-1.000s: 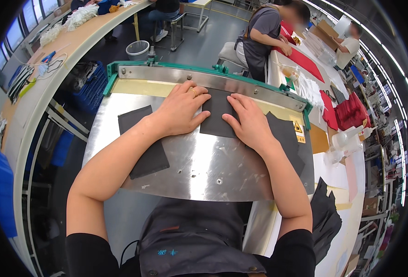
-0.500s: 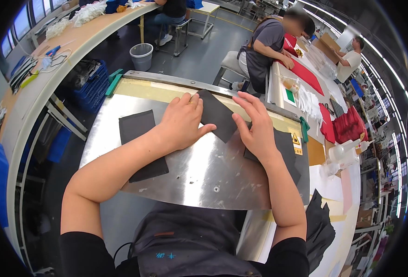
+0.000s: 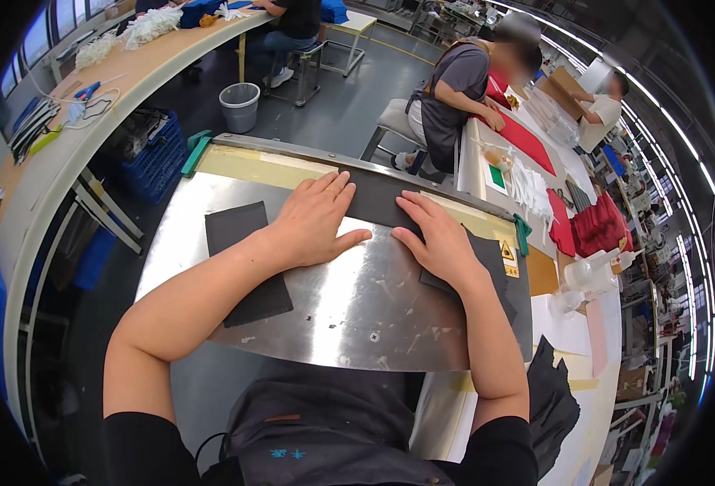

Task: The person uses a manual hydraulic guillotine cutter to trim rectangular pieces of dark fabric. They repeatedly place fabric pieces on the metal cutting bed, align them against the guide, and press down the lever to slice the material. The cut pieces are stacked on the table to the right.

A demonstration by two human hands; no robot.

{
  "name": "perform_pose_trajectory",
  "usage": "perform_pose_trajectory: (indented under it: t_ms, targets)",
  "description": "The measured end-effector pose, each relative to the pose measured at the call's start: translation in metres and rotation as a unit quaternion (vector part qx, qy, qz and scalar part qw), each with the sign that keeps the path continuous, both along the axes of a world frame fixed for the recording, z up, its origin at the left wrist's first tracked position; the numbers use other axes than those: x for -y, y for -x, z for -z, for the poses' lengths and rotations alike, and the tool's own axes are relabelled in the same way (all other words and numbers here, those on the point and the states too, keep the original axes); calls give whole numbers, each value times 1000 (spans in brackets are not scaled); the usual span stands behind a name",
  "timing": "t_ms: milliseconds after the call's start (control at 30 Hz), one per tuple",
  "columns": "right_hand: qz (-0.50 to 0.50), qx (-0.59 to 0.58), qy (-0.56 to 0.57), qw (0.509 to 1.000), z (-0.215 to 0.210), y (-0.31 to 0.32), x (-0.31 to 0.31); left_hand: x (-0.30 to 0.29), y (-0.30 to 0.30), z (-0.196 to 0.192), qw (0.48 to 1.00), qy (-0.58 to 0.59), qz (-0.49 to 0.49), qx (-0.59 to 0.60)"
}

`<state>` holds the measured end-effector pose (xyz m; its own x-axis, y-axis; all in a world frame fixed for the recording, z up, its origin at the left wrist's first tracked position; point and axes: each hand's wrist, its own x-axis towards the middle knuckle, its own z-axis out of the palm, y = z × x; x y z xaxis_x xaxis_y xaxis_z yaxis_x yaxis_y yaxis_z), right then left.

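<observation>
Pressing flat, both hands [image 3: 374, 227] on dark, seemingly fabric sheet [image 3: 378, 202]

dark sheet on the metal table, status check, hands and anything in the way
Left hand and right hand flat on dark sheet, open, pressing it against the far rail. Second dark piece lies apart at left. Nothing blocking.

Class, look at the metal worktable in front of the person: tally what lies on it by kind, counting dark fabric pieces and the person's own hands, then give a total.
Dark fabric pieces: 3 (one under both hands, one at the left, one under the right wrist)
Hands: 2 (left hand, right hand)
Total: 5
</observation>
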<state>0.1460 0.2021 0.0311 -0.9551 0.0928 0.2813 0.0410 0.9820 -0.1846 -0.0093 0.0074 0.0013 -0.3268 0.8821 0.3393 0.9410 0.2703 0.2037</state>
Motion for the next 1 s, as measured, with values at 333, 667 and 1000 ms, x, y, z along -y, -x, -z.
perform_pose_trajectory:
  t_ms: [333, 667, 1000]
  targets:
    - [-1, -7, -5, 1000, 10, 5, -4, 0, 10, 4, 1000, 21, 15, -16]
    - [18, 2, -25, 1000, 3, 6, 1, 0, 12, 0, 999, 22, 29, -5]
    - [14, -19, -45, 999, 3, 4, -3, 0, 13, 0, 999, 20, 39, 6]
